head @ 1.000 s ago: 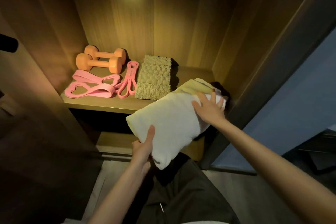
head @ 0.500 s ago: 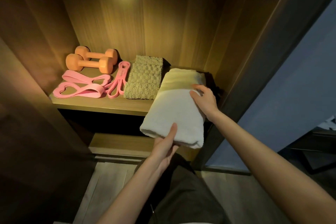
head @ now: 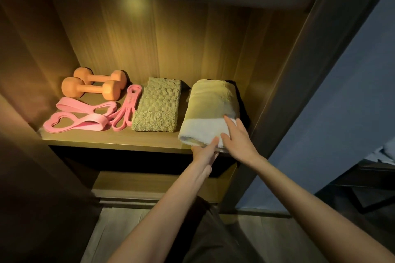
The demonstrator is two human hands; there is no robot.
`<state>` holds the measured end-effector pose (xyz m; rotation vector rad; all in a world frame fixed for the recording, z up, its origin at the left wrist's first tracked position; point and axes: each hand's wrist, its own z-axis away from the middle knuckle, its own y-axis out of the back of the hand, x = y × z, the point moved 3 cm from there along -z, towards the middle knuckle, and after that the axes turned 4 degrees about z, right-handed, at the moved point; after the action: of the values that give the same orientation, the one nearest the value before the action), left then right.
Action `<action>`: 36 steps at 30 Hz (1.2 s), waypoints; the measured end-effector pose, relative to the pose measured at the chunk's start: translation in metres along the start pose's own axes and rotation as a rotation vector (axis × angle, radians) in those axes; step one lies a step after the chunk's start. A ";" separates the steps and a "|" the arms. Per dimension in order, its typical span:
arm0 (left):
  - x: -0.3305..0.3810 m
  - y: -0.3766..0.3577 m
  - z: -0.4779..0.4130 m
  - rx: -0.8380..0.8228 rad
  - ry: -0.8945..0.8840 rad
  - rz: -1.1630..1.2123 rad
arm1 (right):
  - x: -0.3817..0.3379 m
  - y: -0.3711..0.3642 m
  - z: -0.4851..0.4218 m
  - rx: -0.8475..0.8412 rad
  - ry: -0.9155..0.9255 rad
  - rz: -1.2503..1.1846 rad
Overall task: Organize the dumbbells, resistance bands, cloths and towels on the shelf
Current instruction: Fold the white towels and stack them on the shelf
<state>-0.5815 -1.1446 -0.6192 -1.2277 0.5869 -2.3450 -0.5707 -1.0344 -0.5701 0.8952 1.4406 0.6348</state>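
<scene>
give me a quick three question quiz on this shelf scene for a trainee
1. Fill in: the two orange dumbbells lie in the back ___ corner of the shelf, as seen.
2. What lies between the pink bands and the white towel? A) green cloth B) orange dumbbells C) nothing
3. True or false: the right hand grips a dumbbell.

Key: 1 left; 2 A; 3 false, its straight fingers rest on the white towel.
</scene>
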 end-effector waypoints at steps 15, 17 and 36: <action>0.008 0.000 -0.038 -0.189 0.128 -0.231 | 0.020 -0.017 -0.017 -0.023 0.009 0.322; 0.016 0.014 -0.028 -0.170 0.044 -0.383 | 0.021 -0.013 -0.016 -0.002 0.036 0.248; 0.031 0.024 -0.047 -0.010 -1.315 -1.962 | 0.031 -0.052 0.002 0.283 0.215 0.580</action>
<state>-0.6329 -1.1729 -0.6363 -3.5414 -1.6915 -1.1854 -0.5748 -1.0375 -0.6301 1.5327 1.4848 0.9941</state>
